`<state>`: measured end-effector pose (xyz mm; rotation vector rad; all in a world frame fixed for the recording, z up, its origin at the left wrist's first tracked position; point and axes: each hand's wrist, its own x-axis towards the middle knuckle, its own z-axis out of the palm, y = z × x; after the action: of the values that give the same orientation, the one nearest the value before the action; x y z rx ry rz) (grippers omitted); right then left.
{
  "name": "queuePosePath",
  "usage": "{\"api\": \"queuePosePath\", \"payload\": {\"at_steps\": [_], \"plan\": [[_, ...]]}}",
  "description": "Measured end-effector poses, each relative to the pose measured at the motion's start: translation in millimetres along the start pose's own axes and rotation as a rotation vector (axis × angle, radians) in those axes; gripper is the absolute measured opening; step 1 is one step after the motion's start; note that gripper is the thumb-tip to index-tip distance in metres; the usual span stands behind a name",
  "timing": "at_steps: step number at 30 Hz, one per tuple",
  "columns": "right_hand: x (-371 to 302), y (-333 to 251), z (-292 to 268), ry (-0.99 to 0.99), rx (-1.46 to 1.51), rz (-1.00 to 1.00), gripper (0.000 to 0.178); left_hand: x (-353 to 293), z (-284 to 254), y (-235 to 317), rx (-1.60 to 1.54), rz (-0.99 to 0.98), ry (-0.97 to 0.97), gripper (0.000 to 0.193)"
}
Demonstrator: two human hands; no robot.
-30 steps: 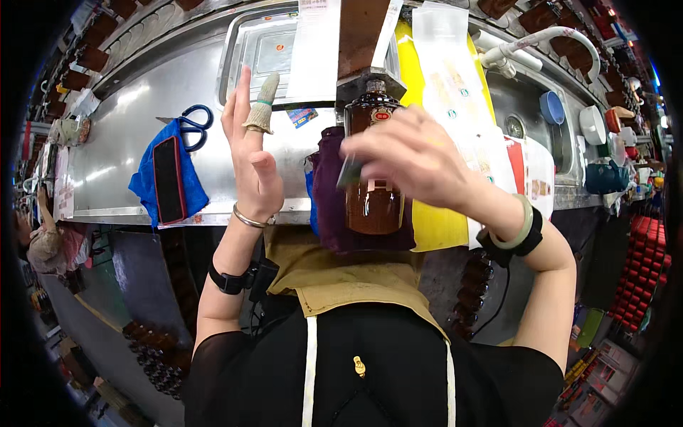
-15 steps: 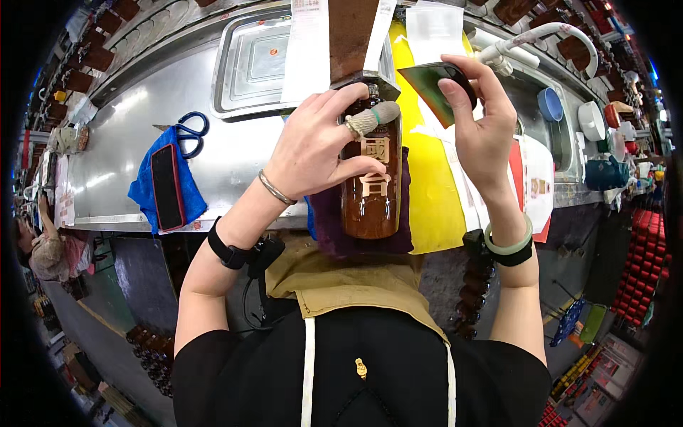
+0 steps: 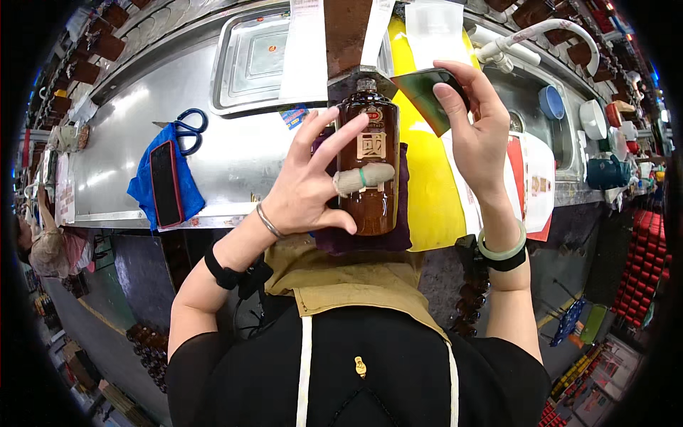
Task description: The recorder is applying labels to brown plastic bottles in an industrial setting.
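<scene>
A brown glass bottle (image 3: pixel 377 210) with raised gold characters lies on a dark purple cloth (image 3: pixel 403 178) in front of me, its neck pointing away. My left hand (image 3: pixel 306 171) is at the bottle's left side with fingers spread, and a knitted finger cot (image 3: pixel 364 178) on one finger crosses the bottle's face. Whether that finger touches the glass I cannot tell. Raised to the right of the bottle, my right hand (image 3: pixel 477 121) pinches a flat, dark green scraper-like sheet (image 3: pixel 430 92) between thumb and fingers.
Scissors (image 3: pixel 188 132) and a phone (image 3: pixel 166 185) lie on a blue cloth (image 3: pixel 142 188) at left. A metal tray (image 3: pixel 249 71) is at the back, and a brown block (image 3: pixel 347 35) stands beyond the bottle. Yellow sheeting (image 3: pixel 434 213), a sink (image 3: pixel 562 142) and a faucet (image 3: pixel 541 32) are at right.
My left hand has drawn back from the bottle's neck toward me and left, its fingers spreading and uncovering the upper bottle. My right hand with the sheet has shifted slightly left.
</scene>
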<state>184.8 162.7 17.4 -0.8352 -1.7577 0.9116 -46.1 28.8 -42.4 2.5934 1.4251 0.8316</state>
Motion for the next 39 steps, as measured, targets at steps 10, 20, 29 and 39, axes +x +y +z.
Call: {"api": "queuePosePath", "payload": {"at_steps": [10, 20, 29, 39], "plan": [[-45.5, -40.6, 19.9, -0.76, -0.338, -0.882, 0.033, -55.5, 5.1, 29.2, -0.211, -0.553, 0.557, 0.113], [-21.8, 7.1, 8.3, -0.304, -0.47, -0.765, 0.024, -47.4, 15.1, 47.2, -0.476, -0.446, 0.358, 0.121], [-79.3, 5.4, 20.3, -0.009, 0.124, 0.233, 0.039, -35.6, 40.3, 70.2, -0.313, -0.523, 0.363, 0.1], [0.4, 85.1, -100.0, 0.207, -0.157, 0.311, 0.026, -32.6, 36.2, 74.2, -0.272, -0.494, 0.341, 0.095]]}}
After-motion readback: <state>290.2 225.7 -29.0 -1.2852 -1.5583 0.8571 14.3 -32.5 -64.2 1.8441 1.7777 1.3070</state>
